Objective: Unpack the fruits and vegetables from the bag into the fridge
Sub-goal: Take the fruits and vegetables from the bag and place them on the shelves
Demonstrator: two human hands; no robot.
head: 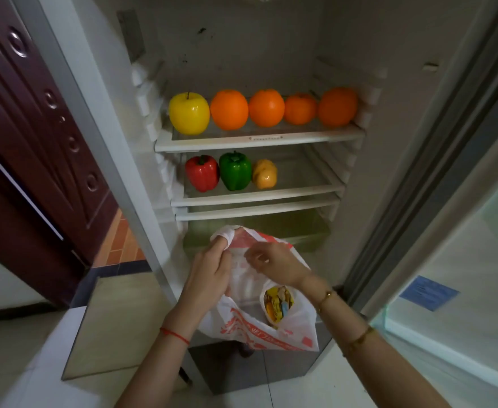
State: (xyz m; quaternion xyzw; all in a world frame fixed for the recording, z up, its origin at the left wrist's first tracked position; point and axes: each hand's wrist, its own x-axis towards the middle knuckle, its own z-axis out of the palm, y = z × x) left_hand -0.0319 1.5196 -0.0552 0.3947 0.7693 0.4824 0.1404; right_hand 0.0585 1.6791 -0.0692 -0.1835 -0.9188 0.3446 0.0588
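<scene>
A white plastic bag with red print [250, 325] hangs in front of the open fridge. My left hand [209, 275] grips its left handle and edge. My right hand [274, 263] pinches the bag's upper rim, holding the mouth apart. Inside the bag a colourful yellow item [277, 304] shows. On the fridge's upper shelf [256, 139] sit a yellow apple [189, 113] and several oranges [267, 107]. The shelf below [256, 195] carries a red pepper [202, 173], a green pepper [235, 171] and a yellowish potato-like vegetable [265, 173].
A crisper drawer [300, 231] lies under the shelves, behind the bag. The fridge door [462, 231] stands open on the right. A dark red wooden door [36, 142] is at the left, and a low white box [100, 328] stands beside the fridge.
</scene>
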